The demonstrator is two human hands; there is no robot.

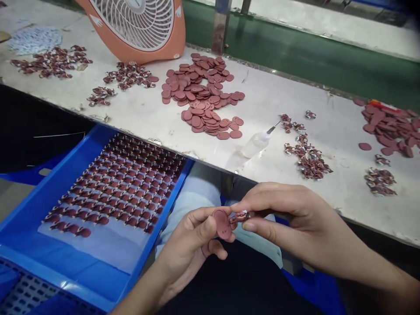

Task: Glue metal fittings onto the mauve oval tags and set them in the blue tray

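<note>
"Maroon disc (222, 224): how will it handle?"

"Light and fairly stiff, I'd judge; grip its rim. The left hand (192, 238) pinches it just outside the table's (141, 114) near edge; the right hand (290, 210) pinches a brown-and-white piece (242, 216), probably fragile."

"Counts?"

"One of each held, one needle bottle (256, 144), one fan (138, 30). Piled discs (197, 90) overlap too much."

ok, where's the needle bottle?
Head view, right of centre: the needle bottle is on the worktable, between the central red ovals and a brown parts pile.
</note>
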